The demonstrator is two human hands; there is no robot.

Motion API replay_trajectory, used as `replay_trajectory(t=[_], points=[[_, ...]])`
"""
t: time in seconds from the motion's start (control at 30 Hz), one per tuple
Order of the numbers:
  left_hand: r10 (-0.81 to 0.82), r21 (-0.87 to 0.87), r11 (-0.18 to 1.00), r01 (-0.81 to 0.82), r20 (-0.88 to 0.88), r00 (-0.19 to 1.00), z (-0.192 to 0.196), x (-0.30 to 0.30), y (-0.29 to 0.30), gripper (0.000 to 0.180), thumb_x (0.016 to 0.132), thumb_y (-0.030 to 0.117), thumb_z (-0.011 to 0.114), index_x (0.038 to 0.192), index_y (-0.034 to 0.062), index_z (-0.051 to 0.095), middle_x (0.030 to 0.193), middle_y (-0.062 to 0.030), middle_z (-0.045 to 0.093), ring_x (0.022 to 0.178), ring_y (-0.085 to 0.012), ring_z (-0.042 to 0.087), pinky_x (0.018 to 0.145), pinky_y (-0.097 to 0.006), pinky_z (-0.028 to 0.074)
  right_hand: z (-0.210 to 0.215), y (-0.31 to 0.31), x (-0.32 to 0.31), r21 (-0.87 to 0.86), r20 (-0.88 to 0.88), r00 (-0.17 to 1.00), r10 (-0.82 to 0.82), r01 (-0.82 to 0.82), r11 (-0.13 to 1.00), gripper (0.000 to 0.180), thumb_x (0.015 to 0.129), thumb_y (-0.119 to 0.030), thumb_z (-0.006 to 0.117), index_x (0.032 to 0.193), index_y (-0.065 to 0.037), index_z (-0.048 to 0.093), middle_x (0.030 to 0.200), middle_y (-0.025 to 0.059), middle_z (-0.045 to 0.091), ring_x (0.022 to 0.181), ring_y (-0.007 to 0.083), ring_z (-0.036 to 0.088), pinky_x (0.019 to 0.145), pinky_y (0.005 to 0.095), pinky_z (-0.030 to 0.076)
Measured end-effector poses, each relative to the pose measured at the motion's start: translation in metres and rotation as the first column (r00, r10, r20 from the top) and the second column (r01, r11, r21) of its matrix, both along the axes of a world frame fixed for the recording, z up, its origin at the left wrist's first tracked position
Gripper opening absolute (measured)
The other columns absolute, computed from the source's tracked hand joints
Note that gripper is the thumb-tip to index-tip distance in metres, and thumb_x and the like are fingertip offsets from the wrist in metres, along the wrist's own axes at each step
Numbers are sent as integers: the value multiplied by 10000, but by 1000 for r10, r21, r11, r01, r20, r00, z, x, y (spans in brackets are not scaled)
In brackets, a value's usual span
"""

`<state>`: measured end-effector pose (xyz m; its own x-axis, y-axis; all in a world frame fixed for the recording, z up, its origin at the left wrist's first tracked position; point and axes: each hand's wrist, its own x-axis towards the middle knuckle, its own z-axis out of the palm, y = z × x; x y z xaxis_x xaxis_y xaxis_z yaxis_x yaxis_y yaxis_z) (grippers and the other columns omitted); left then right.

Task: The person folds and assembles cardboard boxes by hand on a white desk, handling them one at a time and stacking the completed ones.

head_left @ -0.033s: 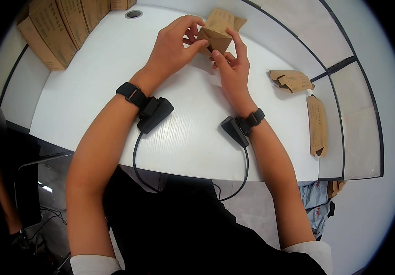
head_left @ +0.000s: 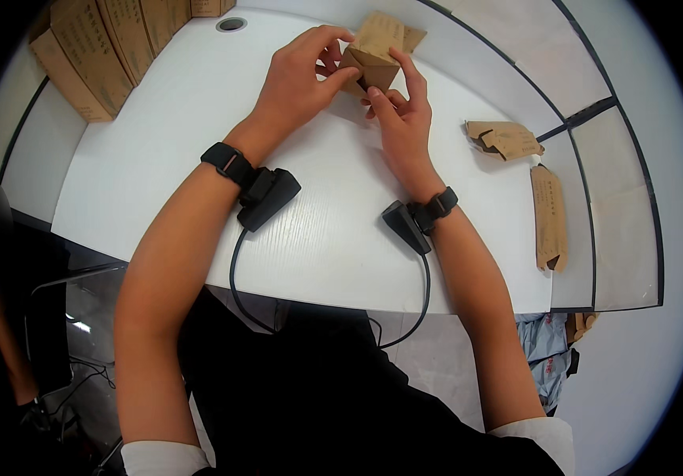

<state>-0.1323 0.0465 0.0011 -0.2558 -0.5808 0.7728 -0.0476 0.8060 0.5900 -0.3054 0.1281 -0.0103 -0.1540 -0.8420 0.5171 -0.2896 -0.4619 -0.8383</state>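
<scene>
A brown cardboard box [head_left: 379, 36] is held over the far middle of the white table, its near end toward me. The flaps at that end are partly folded in, with a dark gap between them. My left hand [head_left: 303, 70] grips the box's left side, thumb at the flap edge and fingers curled behind. On the other side my right hand [head_left: 406, 115] holds it, the index finger along the right edge and the thumb pressed to the lower flap. Some fingertips of both hands are hidden. Each wrist wears a black strap with a cabled device.
Several brown boxes [head_left: 91, 59] stand in a row at the far left of the table [head_left: 317, 238]. Two crumpled, flattened cartons [head_left: 506, 141] lie along the right partition [head_left: 619, 206]. A round cable hole [head_left: 232, 25] sits at the back. Grey plastic bags [head_left: 546, 357] are below the right edge.
</scene>
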Motion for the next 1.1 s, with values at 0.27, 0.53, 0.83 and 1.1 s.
replay_trajectory(t=[0.27,0.53,0.83,1.1], points=[[40,-42,998,-39,11,999,0,-1,0,334,829,66,797,1145,75,689,874,-32,653,819,-145,677,765,-300,621,1,1,3,23,34,999,22,-22,999,619,945,44,582,1510,-165,442,1476,127,357,866,144,667,731,276,595],[42,-107,993,-47,-46,998,-3,-3,-1,289,825,26,764,1092,57,659,824,-51,604,686,-168,609,653,-294,545,2,1,3,34,29,999,32,-33,999,617,947,45,583,1511,-162,443,1476,128,357,896,158,680,741,282,599],[49,-96,994,-52,-30,998,-3,-3,-1,283,826,28,762,1084,59,652,812,-51,596,682,-174,605,652,-301,538,1,0,2,41,27,999,39,-40,998,617,947,52,580,1510,-157,442,1477,129,355,902,165,683,747,285,604],[76,-54,996,-74,34,997,-3,-1,-3,323,826,36,780,1130,72,677,868,-49,642,790,-160,666,744,-301,617,2,1,3,41,31,998,49,-50,998,614,951,39,593,1512,-152,438,1470,134,355,914,177,690,757,291,604]])
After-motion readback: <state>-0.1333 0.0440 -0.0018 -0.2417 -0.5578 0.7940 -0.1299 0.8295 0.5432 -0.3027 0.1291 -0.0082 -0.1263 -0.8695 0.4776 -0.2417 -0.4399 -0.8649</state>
